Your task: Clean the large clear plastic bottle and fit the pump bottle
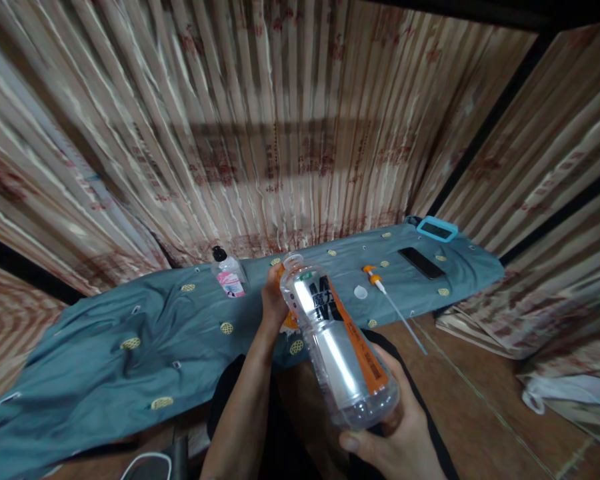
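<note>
At centre, right hand point(400, 427) grips bottle point(337, 340) base, left hand point(274, 299) pinching its neck at 11 o'clock; keep it steady.

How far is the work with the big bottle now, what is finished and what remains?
Done: the clear bottle is open and looks empty. In hand: the right hand holds its base, the left hand is at its neck. Left: the pump sprayer and white cap lie unused on the blue cloth.
</note>
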A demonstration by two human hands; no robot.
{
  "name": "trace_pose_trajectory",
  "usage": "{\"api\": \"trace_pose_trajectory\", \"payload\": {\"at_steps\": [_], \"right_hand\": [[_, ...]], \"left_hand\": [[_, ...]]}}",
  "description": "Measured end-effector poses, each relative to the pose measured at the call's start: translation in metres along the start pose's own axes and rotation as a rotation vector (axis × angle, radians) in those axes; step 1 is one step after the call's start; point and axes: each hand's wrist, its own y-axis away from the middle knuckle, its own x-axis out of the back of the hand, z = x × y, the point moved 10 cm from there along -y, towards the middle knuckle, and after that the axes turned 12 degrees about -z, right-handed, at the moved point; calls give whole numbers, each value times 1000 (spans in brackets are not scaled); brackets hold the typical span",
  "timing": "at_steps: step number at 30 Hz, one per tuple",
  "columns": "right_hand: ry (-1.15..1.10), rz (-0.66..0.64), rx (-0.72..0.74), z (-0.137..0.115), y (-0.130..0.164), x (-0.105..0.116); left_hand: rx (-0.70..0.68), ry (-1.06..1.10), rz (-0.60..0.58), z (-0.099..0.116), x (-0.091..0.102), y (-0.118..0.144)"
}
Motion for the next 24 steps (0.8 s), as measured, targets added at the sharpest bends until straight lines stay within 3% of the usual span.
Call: {"api": "trace_pose_trajectory", "payload": {"at_steps": [24], "right_hand": [[-38,-8,14,1,-1,1]], "left_hand": [[-15,-35,6,1,0,0]]}}
